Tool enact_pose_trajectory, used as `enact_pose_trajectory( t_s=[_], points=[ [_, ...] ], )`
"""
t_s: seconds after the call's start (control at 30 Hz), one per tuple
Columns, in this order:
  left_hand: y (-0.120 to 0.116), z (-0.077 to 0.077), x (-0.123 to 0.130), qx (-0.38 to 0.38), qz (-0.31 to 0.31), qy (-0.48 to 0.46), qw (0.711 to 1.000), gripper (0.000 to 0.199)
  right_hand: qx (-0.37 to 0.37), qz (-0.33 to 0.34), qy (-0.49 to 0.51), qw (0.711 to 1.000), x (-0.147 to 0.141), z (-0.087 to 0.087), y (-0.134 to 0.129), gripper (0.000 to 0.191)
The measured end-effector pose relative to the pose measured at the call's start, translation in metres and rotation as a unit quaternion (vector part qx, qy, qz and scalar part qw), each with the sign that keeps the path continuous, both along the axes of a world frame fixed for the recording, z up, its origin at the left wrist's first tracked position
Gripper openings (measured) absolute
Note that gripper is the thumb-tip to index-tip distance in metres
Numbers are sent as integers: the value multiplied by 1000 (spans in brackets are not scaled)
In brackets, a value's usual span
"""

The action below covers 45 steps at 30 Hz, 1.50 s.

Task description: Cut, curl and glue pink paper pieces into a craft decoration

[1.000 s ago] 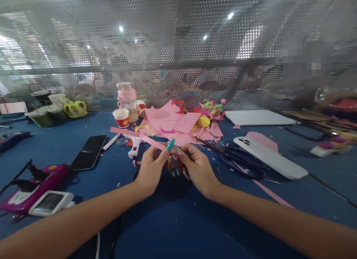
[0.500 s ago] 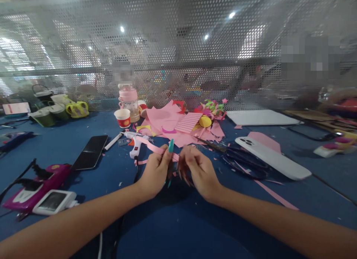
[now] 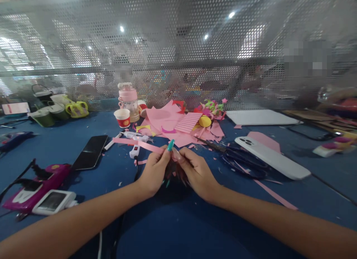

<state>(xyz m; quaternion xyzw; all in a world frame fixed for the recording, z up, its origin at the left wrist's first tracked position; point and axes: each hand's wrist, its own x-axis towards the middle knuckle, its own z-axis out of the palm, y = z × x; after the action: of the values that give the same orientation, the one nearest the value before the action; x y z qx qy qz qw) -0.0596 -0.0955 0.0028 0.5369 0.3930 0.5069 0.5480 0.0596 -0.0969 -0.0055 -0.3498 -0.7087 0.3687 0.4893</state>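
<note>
A narrow pink paper strip (image 3: 139,144) runs out to the left from my hands, its free end over the glue gun. My left hand (image 3: 154,169) pinches it between a teal-nailed thumb and the fingers. Right beside that, my right hand (image 3: 199,171) is closed with its thumb pressed at the strip's near end, the thumb tips almost touching. The fingers underneath both hands are dark and partly hidden. Behind the strip lies a white glue gun (image 3: 135,151). Dark-handled scissors (image 3: 245,160) rest to the right of my right hand.
Pink paper sheets (image 3: 161,119) and scraps lie ahead, near a paper cup (image 3: 122,118) and a bottle (image 3: 128,102). On the left are a black phone (image 3: 91,152) and a purple power strip (image 3: 52,179). A white phone (image 3: 272,158) lies right. A perforated metal screen (image 3: 178,47) stands behind.
My right thumb has come forward against the left thumb, closing the gap between my hands. The strip's free end now extends farther left across the glue gun.
</note>
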Motion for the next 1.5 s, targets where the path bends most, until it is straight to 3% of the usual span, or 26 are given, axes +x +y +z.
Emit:
enact_pose_trajectory(
  t_s=[0.17, 0.4, 0.47, 0.57, 0.63, 0.93, 1.17, 1.33, 1.5],
  points=[
    [5, -1, -1, -113, -52, -35, 992, 43, 56, 32, -17, 998, 7, 2, 9, 28],
    [9, -3, -6, -146, -96, -45, 983, 35, 136, 59, -72, 986, 16, 1, 20, 26],
    [9, -1, -7, -159, -124, -42, 979, 30, 227, 59, -115, 965, 20, 1, 22, 26],
    [10, 1, -9, -160, -163, -39, 973, 25, 384, 38, -189, 903, 26, 4, 25, 26],
    [10, 1, -9, -150, -186, -46, 970, 22, 423, 12, -218, 879, 29, 5, 26, 24],
    [3, 3, -6, -52, -113, 4, 992, 28, 430, -54, -237, 869, 28, 4, 25, 37],
    [2, 1, -5, 8, -65, 43, 997, 31, 428, -52, -271, 861, 28, 7, 23, 37],
    [2, 0, -5, 24, -67, 51, 996, 30, 464, -40, -267, 844, 28, 6, 24, 31],
    [-1, -2, -6, 34, -81, 60, 994, 29, 455, -16, -252, 854, 28, 4, 24, 25]
  ],
)
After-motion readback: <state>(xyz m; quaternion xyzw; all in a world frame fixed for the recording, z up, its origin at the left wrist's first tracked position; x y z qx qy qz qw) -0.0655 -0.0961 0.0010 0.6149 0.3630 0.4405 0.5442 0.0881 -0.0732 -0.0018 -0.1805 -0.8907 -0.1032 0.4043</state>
